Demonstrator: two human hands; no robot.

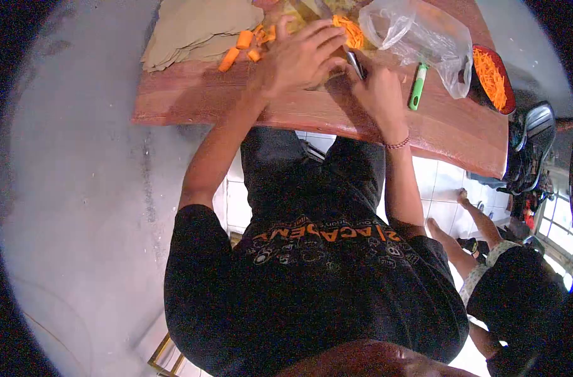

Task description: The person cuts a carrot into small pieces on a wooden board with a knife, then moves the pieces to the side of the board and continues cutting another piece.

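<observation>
My right hand [382, 94], with a braided bracelet at the wrist, is closed around a knife [356, 65]; much of the knife is hidden by my hands. My left hand [302, 60] lies over the work spot with its fingers stretched out, reaching across the knife. Just beyond its fingertips is a small heap of thin carrot strips [349, 32]. Left of that hand lie several cut carrot chunks [244, 40]. What is under my left palm cannot be seen.
A green-handled tool [417, 88] and a clear plastic bag [425, 38] lie on the wooden table [192, 94]. A dark bowl of shredded carrot [491, 78] stands at the right edge. Brown sheets [201, 28] cover the back left. Another person [512, 283] sits at lower right.
</observation>
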